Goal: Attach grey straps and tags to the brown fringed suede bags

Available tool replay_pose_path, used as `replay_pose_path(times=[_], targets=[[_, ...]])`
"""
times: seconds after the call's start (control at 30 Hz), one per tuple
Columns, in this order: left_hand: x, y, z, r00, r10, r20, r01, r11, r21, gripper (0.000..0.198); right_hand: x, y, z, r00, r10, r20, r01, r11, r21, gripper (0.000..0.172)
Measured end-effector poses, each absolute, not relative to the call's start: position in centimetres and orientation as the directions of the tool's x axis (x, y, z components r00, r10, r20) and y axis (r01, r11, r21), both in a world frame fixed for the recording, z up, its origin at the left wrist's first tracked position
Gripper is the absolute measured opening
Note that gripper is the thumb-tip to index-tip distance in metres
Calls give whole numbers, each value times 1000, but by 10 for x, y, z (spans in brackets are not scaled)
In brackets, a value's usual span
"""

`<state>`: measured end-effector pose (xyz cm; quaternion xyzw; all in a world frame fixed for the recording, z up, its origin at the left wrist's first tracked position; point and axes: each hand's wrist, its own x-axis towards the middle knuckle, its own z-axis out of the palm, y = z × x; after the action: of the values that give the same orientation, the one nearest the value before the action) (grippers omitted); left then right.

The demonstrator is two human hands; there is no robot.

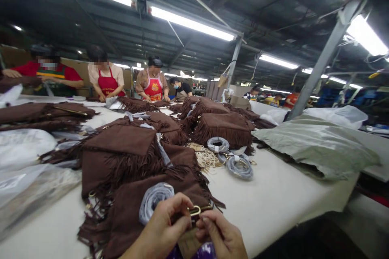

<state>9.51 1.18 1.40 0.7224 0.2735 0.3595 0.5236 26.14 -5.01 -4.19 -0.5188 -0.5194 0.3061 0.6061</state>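
My left hand (170, 221) and my right hand (221, 232) meet at the front edge of the table, both with fingers pinched. Between the fingertips is a gold-coloured metal loop (196, 210), which looks like part of a clasp; the fingers hide the rest of it. A brown fringed bag (133, 204) lies flat just behind the hands. On that bag, against my left hand, rests a coiled strap (148, 200) wrapped in clear plastic. Something purple and shiny (206, 251) shows below the right fingers.
More brown fringed bags (223, 125) are piled along the white table (273, 194). Wrapped strap coils (240, 168) and pale cords (208, 160) lie at centre right. Green sheeting (322, 141) covers the right side, plastic bags (27, 194) the left. Several co-workers (153, 83) stand across the table.
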Motion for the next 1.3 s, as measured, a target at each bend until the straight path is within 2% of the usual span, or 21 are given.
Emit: replay_pose_path(times=[0.17,0.53,0.77,1.1,1.3], targets=[[96,9,13,595,765,245,37,-330,943,7,254,-53,-45,200,914,352,196,314,-929,35],[96,7,10,574,780,249,87,-360,929,5,246,-52,-52,245,886,395,175,360,-916,28],[100,6,11,558,785,269,78,-372,925,3,244,-50,-54,235,852,467,261,407,-875,28],[105,0,5,497,802,330,68,-415,907,7,235,-44,-67,250,728,638,441,501,-745,26],[105,2,-8,503,787,358,143,-484,864,12,237,-41,-77,197,745,637,497,484,-720,25]])
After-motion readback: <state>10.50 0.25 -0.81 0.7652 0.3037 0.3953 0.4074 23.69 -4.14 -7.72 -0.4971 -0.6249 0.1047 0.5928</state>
